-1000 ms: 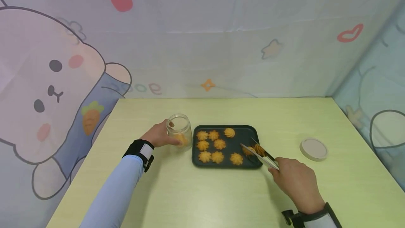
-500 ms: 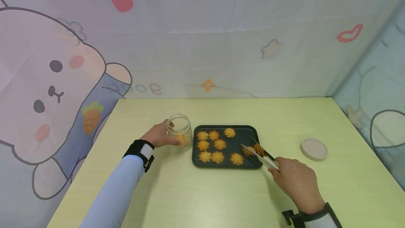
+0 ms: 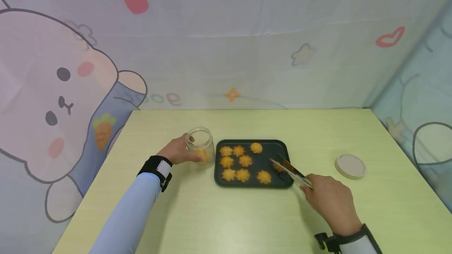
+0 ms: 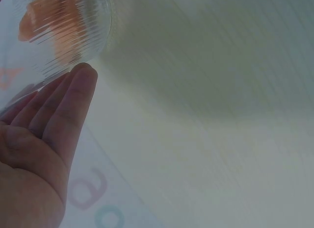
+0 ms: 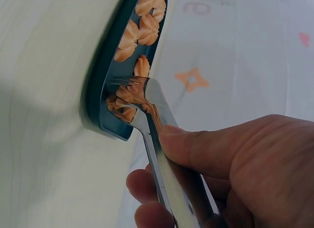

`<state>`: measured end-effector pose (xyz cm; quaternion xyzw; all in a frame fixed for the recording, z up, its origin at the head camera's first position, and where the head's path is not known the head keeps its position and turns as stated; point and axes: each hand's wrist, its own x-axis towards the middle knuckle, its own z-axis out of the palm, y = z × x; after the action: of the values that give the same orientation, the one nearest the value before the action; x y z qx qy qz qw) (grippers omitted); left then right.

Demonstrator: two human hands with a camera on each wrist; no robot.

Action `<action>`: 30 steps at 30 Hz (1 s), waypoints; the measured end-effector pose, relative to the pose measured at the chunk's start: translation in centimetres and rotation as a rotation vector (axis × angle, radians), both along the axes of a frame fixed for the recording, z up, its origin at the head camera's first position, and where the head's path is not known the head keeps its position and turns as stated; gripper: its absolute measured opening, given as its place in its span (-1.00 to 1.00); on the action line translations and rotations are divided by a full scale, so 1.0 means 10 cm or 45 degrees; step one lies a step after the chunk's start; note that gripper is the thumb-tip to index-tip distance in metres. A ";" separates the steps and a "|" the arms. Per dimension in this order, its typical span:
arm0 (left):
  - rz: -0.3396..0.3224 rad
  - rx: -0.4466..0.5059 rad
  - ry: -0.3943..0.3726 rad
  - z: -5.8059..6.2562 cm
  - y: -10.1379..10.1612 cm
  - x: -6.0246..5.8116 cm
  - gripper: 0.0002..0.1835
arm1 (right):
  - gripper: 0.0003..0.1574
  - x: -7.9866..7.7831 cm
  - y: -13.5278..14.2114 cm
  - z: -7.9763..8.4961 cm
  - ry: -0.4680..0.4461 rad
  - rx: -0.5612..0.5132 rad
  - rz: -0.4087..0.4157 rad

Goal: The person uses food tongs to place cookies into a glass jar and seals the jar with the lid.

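Observation:
My left hand [image 3: 178, 150] holds a clear glass jar [image 3: 209, 148] upright and without a lid, thumb in front and fingers around its far side. Orange-yellow cookies [image 4: 66, 27] show through the ribbed glass in the left wrist view. In my right hand [image 3: 330, 203] is a pair of metal tongs [image 5: 162, 139] with fork-like ends, pinched between thumb and fingers. Their tips stand around a piped cookie [image 5: 128, 94] at the right end of a dark baking tray [image 3: 265, 163]. That cookie is partly hidden by the tongs. Several more swirled cookies [image 3: 245, 161] sit on the tray.
A round, pale lid [image 3: 350, 166] lies on the table [image 3: 226, 222] to the right of the tray. Behind the table hangs a printed cloth [image 3: 219, 50] with cartoon figures.
The tongs' two arms have come closer together around the cookie at the tray's right end. My right hand has shifted very slightly. The left hand and jar have stayed in place.

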<state>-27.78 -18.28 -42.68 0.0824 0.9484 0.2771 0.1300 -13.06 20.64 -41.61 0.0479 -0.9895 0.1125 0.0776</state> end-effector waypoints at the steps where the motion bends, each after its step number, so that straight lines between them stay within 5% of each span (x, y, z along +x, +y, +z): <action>1: 0.000 0.001 -0.001 0.00 0.00 0.00 -0.09 | -0.75 0.00 0.00 0.00 0.000 -0.003 0.001; 6: -0.004 -0.001 -0.001 0.01 0.01 0.01 -0.10 | -0.73 -0.01 0.00 0.00 -0.016 -0.022 -0.002; 16: -0.006 -0.003 0.002 -0.03 -0.01 -0.01 -0.09 | -0.56 -0.02 0.05 0.06 -0.233 -0.052 -0.051; 30: -0.006 0.006 -0.003 -0.04 -0.02 -0.03 -0.07 | -0.68 -0.03 0.03 -0.04 -0.102 -0.043 -0.049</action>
<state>-28.11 -18.50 -43.09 0.0848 0.9475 0.2789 0.1316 -13.32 20.99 -41.96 0.0232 -0.9904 0.1297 0.0409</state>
